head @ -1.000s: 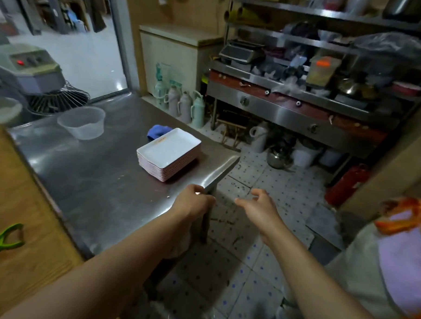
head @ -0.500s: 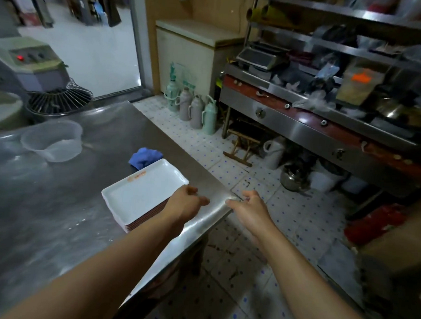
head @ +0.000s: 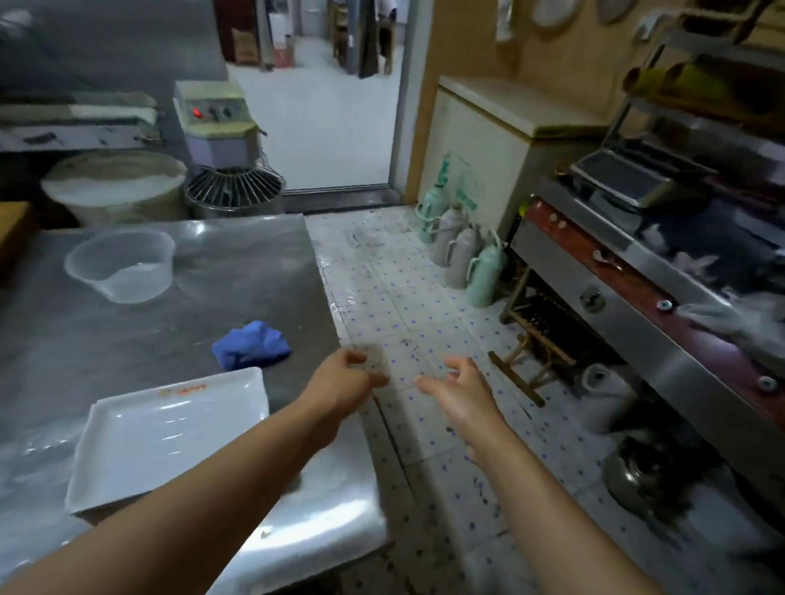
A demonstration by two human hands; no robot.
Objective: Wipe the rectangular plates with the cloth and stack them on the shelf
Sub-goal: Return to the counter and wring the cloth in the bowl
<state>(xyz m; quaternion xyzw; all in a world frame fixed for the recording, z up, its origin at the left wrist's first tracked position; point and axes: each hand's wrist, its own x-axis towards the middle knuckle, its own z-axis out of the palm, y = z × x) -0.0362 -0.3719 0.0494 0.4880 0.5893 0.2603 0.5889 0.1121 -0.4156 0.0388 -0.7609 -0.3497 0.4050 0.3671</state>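
Two hands empty | left hand [head: 342, 385] loosely curled | right hand [head: 460, 392] spread

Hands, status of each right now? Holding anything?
Left hand: fingers loosely curled, holding nothing, above the table edge.
Right hand: open, fingers relaxed, holding nothing, over the floor.

I see my left hand [head: 342, 383] and right hand [head: 461, 390] held loosely curled, holding nothing, beside the steel table [head: 109, 352] bearing white plates [head: 164, 435] and blue cloth [head: 251, 345].
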